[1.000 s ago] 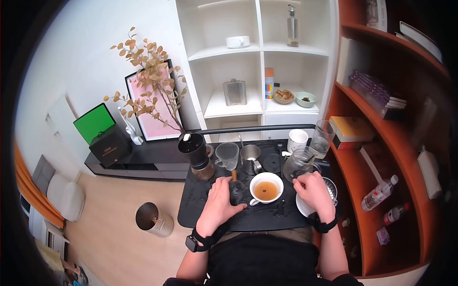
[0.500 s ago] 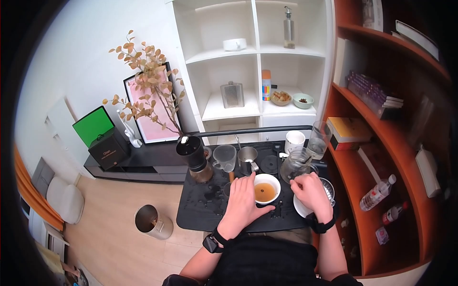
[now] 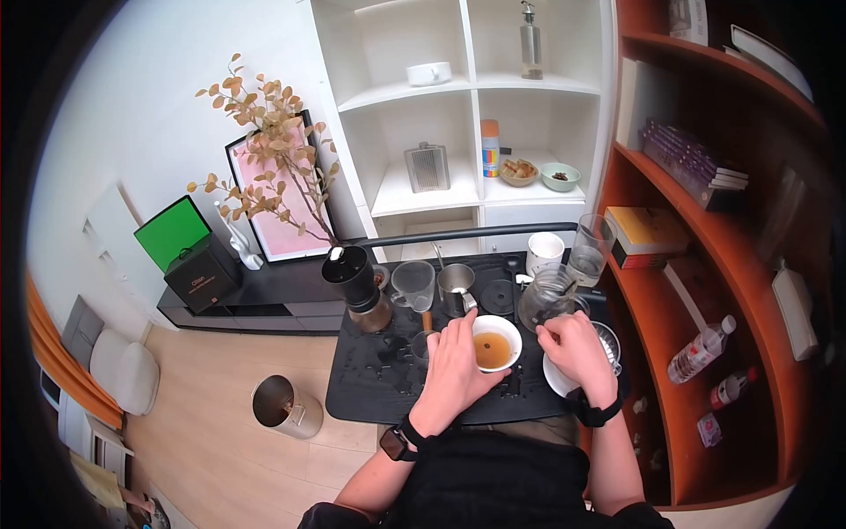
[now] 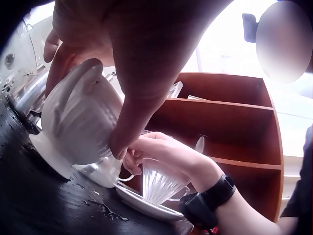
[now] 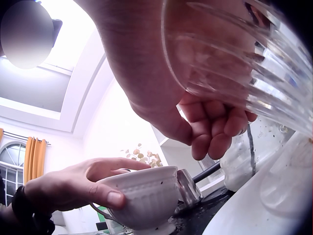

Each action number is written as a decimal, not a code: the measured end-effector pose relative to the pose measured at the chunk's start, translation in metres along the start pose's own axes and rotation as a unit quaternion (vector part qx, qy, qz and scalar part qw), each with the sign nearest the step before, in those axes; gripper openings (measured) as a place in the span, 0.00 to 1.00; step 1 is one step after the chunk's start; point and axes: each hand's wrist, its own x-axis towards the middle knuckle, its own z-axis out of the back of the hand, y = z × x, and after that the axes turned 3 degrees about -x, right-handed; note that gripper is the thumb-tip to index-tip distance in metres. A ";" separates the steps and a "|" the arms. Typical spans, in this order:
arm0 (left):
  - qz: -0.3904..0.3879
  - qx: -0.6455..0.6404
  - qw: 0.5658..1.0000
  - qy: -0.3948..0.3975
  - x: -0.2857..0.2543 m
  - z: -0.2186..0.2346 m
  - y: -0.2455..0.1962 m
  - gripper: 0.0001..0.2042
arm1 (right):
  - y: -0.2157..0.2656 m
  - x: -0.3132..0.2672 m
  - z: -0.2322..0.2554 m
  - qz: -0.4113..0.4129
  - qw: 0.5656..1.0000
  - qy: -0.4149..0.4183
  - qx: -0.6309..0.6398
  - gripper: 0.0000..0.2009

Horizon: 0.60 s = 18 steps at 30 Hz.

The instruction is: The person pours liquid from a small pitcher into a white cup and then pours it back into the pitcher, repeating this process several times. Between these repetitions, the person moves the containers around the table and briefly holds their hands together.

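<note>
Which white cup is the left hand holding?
The wide cup with brown liquid inside: the left hand has thumb and fingers around it. The white mug stands farther back, untouched.

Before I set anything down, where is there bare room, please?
The black table's left front corner looks bare, bordered by the tall black-topped canister and left hand; so does a droplet-spotted strip before the white teacup. It is crowded around the clear glass jar.

Two hands (image 3: 449, 375) (image 3: 577, 350), one brown-filled cup (image 3: 496, 346) — two drink bottles (image 3: 701, 350) (image 3: 733, 388), two food bowls (image 3: 519, 173) (image 3: 560, 178).
</note>
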 end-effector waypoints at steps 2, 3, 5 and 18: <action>-0.007 -0.001 1.000 -0.009 -0.001 0.000 -0.001 0.59 | 0.000 0.000 0.000 -0.001 1.000 0.004 -0.002 0.18; -0.014 -0.002 1.000 -0.019 -0.001 0.001 -0.002 0.58 | 0.000 0.000 0.000 0.000 1.000 0.004 -0.002 0.18; -0.015 -0.011 1.000 -0.024 0.000 0.009 -0.004 0.58 | 0.001 0.000 0.001 -0.001 1.000 0.004 -0.005 0.18; 0.054 -0.066 0.992 -0.097 0.004 0.100 -0.009 0.53 | 0.000 0.000 -0.001 0.007 1.000 -0.013 0.008 0.17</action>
